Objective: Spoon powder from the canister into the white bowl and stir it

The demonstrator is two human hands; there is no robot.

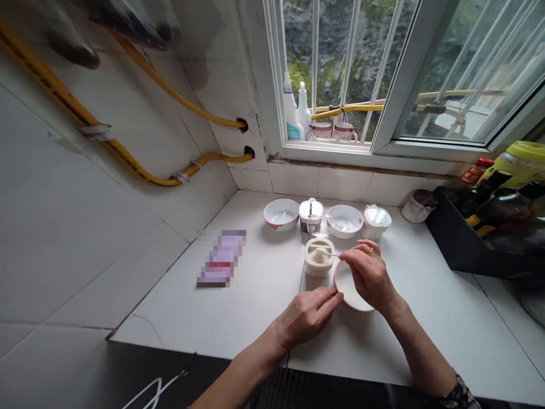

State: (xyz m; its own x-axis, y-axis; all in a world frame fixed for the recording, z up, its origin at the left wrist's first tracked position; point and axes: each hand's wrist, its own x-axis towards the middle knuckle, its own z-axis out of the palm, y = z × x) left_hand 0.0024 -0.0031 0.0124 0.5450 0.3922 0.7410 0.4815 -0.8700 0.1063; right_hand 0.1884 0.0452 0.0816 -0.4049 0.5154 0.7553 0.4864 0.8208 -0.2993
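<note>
My right hand pinches the handle of a small white spoon. The spoon's tip is inside an open, square seasoning jar, in pale powder; the jar's clear lid is tipped up behind it. Just right of the jar stands a white bowl with a pinkish rim, partly covered by my right hand. Its contents, if any, are hard to make out. My left hand rests low on the counter, thumb and fingers closed against the bowl's left edge.
Behind stand two white bowls, a jar with dark contents and a lidded white jar. A pixelated purple item lies left. At right are a lidded jar and a black bottle rack.
</note>
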